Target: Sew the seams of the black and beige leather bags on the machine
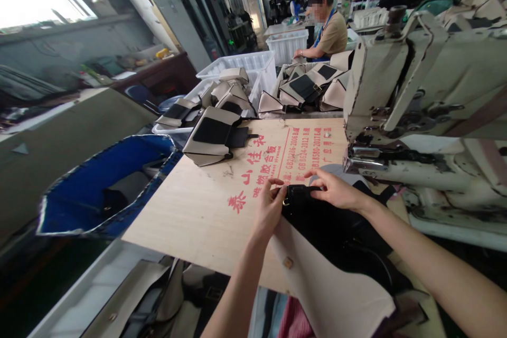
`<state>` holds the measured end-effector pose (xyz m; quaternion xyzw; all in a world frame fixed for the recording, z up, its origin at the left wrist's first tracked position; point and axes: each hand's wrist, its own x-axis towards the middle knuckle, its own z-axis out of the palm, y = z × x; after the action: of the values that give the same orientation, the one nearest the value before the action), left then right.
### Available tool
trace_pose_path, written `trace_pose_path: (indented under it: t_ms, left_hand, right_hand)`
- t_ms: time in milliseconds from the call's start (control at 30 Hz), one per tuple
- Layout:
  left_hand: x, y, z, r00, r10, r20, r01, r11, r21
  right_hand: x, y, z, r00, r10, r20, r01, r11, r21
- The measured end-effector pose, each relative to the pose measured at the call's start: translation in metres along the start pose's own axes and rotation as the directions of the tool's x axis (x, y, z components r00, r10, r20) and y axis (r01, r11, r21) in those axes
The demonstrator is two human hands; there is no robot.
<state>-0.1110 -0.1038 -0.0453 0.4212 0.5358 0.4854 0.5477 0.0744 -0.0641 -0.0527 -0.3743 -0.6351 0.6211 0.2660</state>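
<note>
My left hand pinches the near edge of a black strap piece that belongs to a beige and black bag panel lying on a plywood board. My right hand presses down on the same black piece from the right, its fingers curled over the top edge. The panel's beige flap, with a small snap, trails toward me. Just beyond my hands stands the sewing machine, its foot area close to my right hand.
A finished beige and black bag rests on the board's far left. More bags fill white plastic crates behind. A blue fabric bin sits at left. A person in a tan shirt works at the far table.
</note>
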Motion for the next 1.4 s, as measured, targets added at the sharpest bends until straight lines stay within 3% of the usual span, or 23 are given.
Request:
trace_pose_path:
  t_ms: [267,500,767,867,967,1067,1133,1267,1400]
  left_hand:
    - [0.000,-0.002,0.000,0.999,0.040,-0.032,-0.037,0.995,0.093]
    - [-0.002,-0.002,0.000,0.990,0.118,-0.080,-0.102,0.978,0.183]
    - [-0.006,-0.002,-0.001,0.977,0.186,-0.101,-0.151,0.948,0.280]
    - [-0.009,-0.003,-0.003,0.967,0.219,-0.127,-0.165,0.925,0.342]
    - [-0.012,-0.005,-0.007,0.957,0.250,-0.149,-0.178,0.908,0.380]
    - [-0.014,-0.008,-0.011,0.951,0.266,-0.158,-0.188,0.903,0.387]
    - [-0.015,-0.009,-0.012,0.949,0.271,-0.164,-0.192,0.904,0.382]
    - [-0.021,-0.006,-0.016,0.935,0.287,-0.211,-0.188,0.900,0.393]
    - [-0.031,-0.005,-0.030,0.966,0.241,-0.088,-0.183,0.888,0.422]
  right_hand:
    - [-0.003,-0.004,0.004,0.999,0.000,-0.040,0.001,1.000,0.008]
    - [-0.003,-0.004,0.007,0.994,-0.014,-0.112,0.004,0.996,-0.093]
    - [-0.003,-0.002,0.010,0.994,-0.024,-0.110,0.009,0.992,-0.129]
    - [-0.006,-0.005,0.014,0.991,-0.041,-0.126,0.013,0.977,-0.214]
    - [-0.012,-0.011,0.020,0.975,-0.115,-0.192,0.009,0.877,-0.481]
    - [-0.017,-0.016,0.025,0.967,-0.168,-0.193,-0.036,0.657,-0.753]
    - [-0.017,-0.018,0.028,0.971,-0.164,-0.175,-0.048,0.581,-0.812]
    - [-0.012,-0.018,0.032,0.964,-0.178,-0.197,-0.073,0.538,-0.840]
    - [-0.009,-0.025,0.040,0.948,-0.221,-0.227,-0.089,0.499,-0.862]
